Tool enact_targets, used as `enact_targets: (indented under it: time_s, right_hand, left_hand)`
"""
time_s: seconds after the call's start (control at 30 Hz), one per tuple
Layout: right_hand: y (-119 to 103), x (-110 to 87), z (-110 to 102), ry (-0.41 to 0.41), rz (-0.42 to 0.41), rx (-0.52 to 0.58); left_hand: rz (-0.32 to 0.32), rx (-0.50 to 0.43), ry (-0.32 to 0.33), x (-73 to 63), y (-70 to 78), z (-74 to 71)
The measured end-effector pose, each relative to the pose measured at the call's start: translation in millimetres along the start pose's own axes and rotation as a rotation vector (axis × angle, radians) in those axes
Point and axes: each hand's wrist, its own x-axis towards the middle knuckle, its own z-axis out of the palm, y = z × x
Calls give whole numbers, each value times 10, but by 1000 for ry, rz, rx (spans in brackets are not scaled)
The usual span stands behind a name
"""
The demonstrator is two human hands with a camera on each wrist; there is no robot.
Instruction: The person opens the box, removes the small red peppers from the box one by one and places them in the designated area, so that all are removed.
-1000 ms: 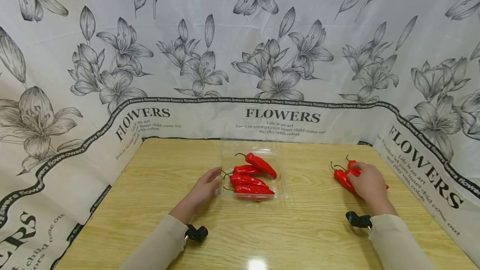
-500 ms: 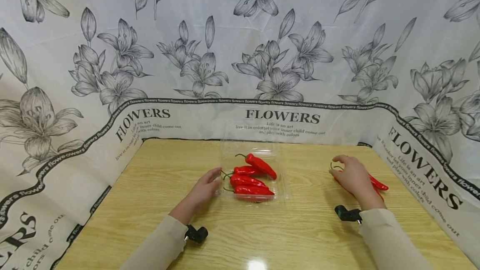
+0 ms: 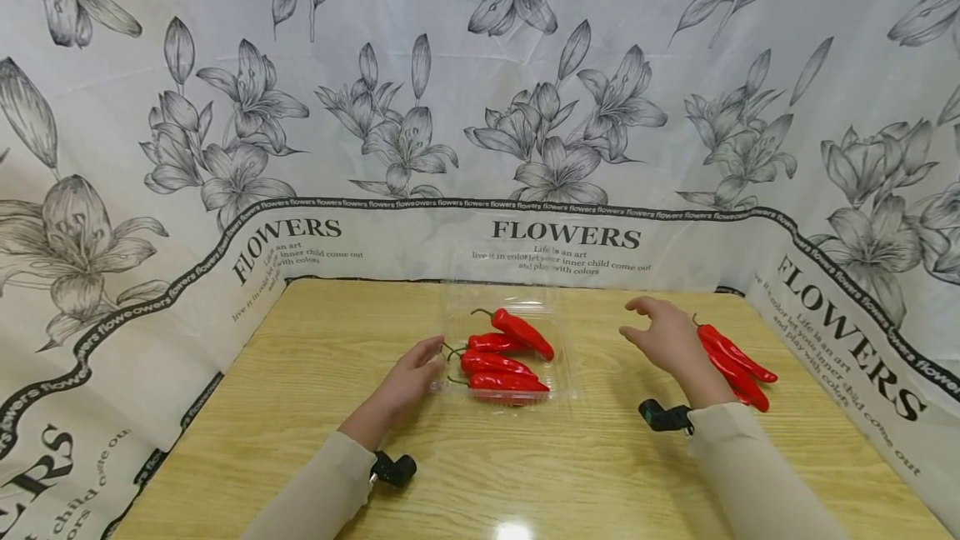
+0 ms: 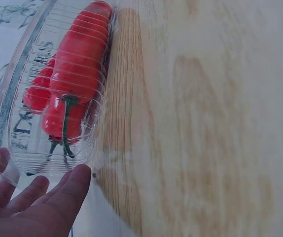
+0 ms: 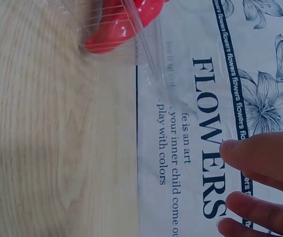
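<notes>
A clear plastic clamshell box stands mid-table, its lid raised at the back. Several glossy red chili peppers lie inside, most stems pointing left. My left hand rests at the box's left end; in the left wrist view its extended fingers meet the ribbed end wall near the rim. My right hand hovers between the box and a loose group of red chili peppers on the right, partly covered by the hand. Thumb and fingers are spread, with nothing between them.
The wood-grain table is bounded by a flower-printed cloth at the back and both sides. Each wrist carries a small black camera mount, one at the left sleeve, one at the right.
My right hand has left the loose peppers and moved leftward, its fingers spreading, uncovering more of those peppers. The left hand and the box have stayed put.
</notes>
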Motion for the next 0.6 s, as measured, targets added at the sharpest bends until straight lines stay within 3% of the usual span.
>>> enact_targets:
  time_s: [0.6]
  right_hand:
    - [-382, 164, 144, 22, -73, 76]
  left_hand:
    - [4, 5, 9, -7, 4, 14]
